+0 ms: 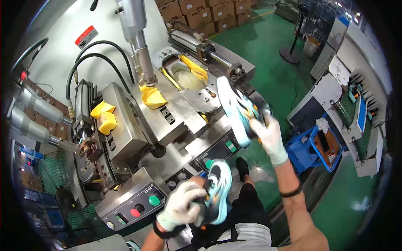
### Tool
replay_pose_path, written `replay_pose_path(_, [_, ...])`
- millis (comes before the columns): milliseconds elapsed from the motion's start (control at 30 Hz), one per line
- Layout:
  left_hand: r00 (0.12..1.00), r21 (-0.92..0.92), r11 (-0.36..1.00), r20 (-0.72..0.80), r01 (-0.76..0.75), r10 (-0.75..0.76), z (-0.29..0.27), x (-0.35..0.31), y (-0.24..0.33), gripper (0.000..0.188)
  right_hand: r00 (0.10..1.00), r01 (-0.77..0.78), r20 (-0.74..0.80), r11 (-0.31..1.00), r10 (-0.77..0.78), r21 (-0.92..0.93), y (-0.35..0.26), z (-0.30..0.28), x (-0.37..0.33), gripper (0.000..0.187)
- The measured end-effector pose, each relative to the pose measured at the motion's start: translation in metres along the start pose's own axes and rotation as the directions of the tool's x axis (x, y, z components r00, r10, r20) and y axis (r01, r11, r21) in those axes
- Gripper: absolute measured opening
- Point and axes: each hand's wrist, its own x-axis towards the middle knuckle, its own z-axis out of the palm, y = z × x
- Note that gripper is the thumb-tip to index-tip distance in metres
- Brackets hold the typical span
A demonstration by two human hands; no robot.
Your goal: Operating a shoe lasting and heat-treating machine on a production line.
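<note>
In my gloved left hand (184,205) is a light-blue and dark sneaker (220,190), held low in front of my body with the fingers curled round its upper. Out to the right, my gloved right hand (266,133) grips a second sneaker (235,111); its white and pale-blue sole side faces the machine. That shoe is beside the right-hand station of the metal press (167,121), near the shoe-shaped pad (188,79) between yellow side pieces. Whether it touches the press I cannot tell. Both gloves are white, and the shoes partly hide the fingers.
A control panel (134,209) with red and green buttons sits at the press's lower left. Yellow clamp pads (154,98) line the stations under a metal cylinder (142,54). Right of me stand a blue crate (303,146) and a brush rack (356,113). Cartons (199,16) are stacked behind.
</note>
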Motion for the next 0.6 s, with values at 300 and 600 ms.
replay_pose_path(300, [0.91, -0.081, 0.913, 0.156, 0.4, -0.384, 0.049, -0.15, -0.031, 0.032, 0.924, 0.27, 0.381, 0.673, 0.018, -0.688, 0.01, 0.192, 0.243, 0.044])
replay_pose_path(600, [0.877, -0.205, 0.855, 0.044, 0.477, -0.479, 0.039, -0.163, -0.041, 0.031, 0.835, 0.375, 0.511, 0.469, 0.205, -0.8, 0.038, 0.232, 0.258, 0.046])
